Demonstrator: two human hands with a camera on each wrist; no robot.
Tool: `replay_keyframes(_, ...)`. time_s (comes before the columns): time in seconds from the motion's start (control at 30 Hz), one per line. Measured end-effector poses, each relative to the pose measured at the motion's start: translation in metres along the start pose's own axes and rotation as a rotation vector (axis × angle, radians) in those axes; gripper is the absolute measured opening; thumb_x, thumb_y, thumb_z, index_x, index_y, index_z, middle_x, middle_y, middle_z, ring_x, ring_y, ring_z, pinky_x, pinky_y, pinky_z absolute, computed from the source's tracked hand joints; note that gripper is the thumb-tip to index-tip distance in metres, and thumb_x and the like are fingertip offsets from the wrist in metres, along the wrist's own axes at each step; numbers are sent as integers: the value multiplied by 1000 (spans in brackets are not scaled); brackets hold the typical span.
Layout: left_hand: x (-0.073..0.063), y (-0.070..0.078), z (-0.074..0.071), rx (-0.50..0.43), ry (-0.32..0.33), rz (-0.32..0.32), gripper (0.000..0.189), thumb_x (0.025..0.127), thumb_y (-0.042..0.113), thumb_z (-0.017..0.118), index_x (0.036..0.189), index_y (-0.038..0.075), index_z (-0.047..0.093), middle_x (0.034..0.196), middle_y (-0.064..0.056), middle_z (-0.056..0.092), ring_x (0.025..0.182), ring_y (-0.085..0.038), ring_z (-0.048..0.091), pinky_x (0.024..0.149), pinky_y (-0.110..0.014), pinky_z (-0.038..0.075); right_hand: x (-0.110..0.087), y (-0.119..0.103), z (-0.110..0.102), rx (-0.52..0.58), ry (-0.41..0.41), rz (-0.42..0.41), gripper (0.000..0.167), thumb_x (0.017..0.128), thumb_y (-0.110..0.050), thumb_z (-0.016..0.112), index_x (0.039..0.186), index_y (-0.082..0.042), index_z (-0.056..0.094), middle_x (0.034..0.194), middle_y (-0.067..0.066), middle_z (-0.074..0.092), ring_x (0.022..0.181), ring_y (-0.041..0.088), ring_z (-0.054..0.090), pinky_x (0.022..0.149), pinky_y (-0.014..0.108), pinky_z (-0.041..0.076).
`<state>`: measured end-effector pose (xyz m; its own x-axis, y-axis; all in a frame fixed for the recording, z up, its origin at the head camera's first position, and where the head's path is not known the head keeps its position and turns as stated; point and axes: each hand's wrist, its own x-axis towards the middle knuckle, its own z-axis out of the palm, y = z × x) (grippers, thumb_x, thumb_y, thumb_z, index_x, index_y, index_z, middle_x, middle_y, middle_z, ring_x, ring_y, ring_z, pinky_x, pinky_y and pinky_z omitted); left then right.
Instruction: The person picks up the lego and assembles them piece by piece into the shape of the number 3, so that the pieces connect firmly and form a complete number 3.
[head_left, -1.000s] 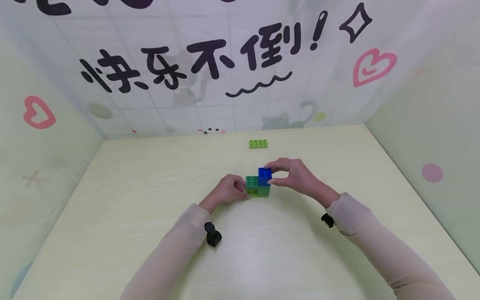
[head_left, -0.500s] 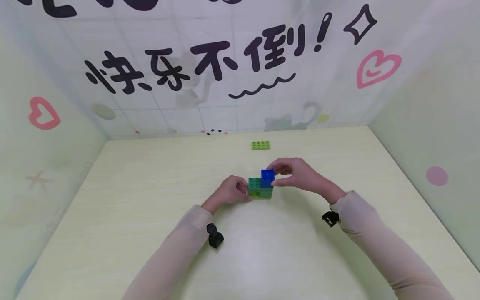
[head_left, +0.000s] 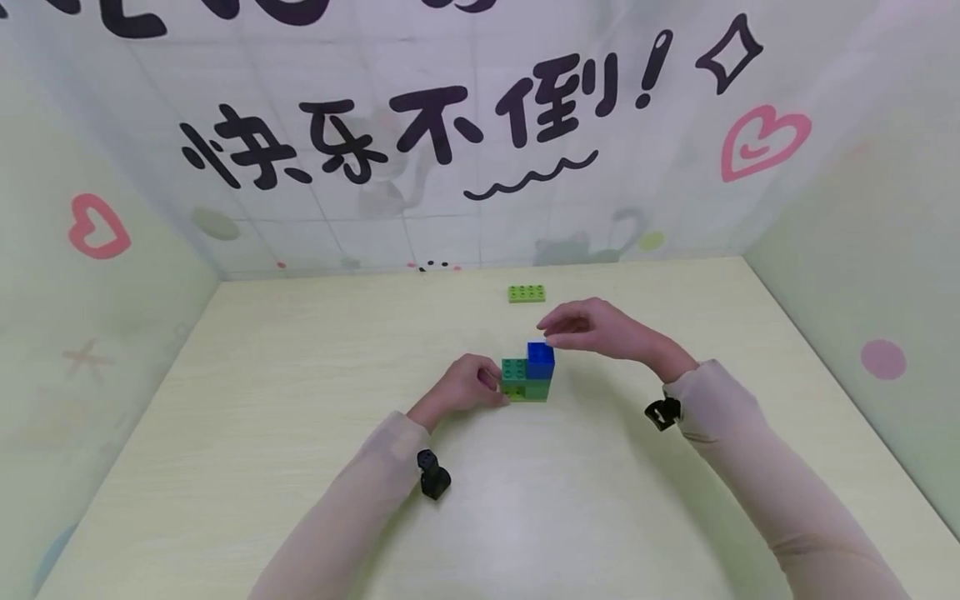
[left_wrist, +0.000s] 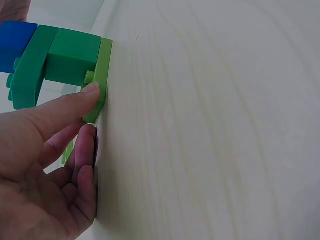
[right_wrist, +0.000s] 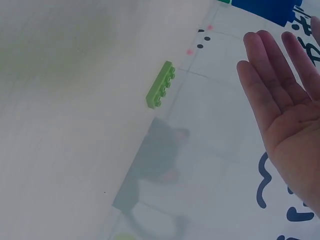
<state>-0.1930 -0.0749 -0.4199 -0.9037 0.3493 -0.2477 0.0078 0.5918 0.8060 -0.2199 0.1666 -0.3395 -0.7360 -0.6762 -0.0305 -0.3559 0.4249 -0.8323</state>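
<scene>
A small stack of toy building bricks stands on the table in the head view. At its bottom is a lime plate (left_wrist: 103, 67), with a green block (left_wrist: 72, 56) on one end of it. A longer green brick (head_left: 513, 367) lies across that block and overhangs. On the right end of the top sits a blue brick (head_left: 541, 367). My left hand (head_left: 463, 385) pinches the free end of the lime plate, thumb on top. My right hand (head_left: 600, 327) hovers just above the blue brick, its fingers extended and holding nothing in the right wrist view.
A loose lime plate (head_left: 527, 294) lies farther back on the pale wooden table (head_left: 337, 333), near the printed back curtain (head_left: 442, 225). Side walls stand left and right. Black wrist cameras (head_left: 434, 475) hang at both sleeves.
My right hand has let go of the blue brick and lifted up off it; the brick stays on the stack. My left hand keeps its hold. The head view has shifted slightly.
</scene>
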Motion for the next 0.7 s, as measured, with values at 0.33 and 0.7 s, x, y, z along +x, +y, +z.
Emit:
replay_keyframes(0.33,0,-2,1,3,-17,12,28,71,9,78,95,2,66,79,-4,60,72,-16,52,63,-26,42,25,22,-17,3,106,50,30,89,-18,61,113,1,61,108,13,61,95,22,59,83,37,46)
replay_keyframes(0.7,0,-3,1,4,-9,13,27,71,9,79,93,2,66,79,-4,59,72,-16,52,63,-26,42,50,55,-20,-119,190,134,33,89,-16,60,115,5,59,108,18,60,96,29,56,82,42,45)
